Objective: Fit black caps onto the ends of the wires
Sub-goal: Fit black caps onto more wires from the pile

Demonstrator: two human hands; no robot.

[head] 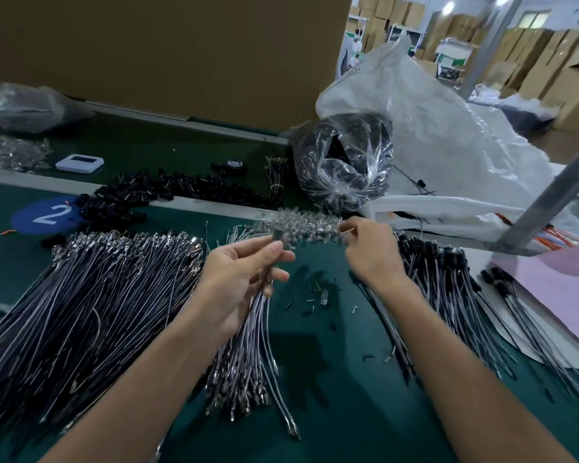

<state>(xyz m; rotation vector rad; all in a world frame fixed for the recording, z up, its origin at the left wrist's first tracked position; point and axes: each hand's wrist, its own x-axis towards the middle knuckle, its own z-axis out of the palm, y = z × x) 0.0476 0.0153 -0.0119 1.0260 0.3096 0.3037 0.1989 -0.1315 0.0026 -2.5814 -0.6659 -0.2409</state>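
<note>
Head view: your left hand (248, 265) pinches one wire (270, 266), long axis pointing away from you, dark cap (276, 236) at its tip. Right hand (370, 248), just beside, curls into clear parts (301, 225); grip unclear. Loose black caps (168, 192) lie beyond the left hand.

A blue round sticker (44, 215) marked "2" lies on the green bench (331, 379), left of centre. Behind it sit a small white device (79, 163) and a roll of black tape (233, 166), in front of a tall cardboard panel (164, 51). A crumpled white plastic sack (448, 135), a slanting metal post (555, 195) and a pink sheet (555, 289) fill the right side; stacked cartons (549, 55) stand far beyond.
</note>
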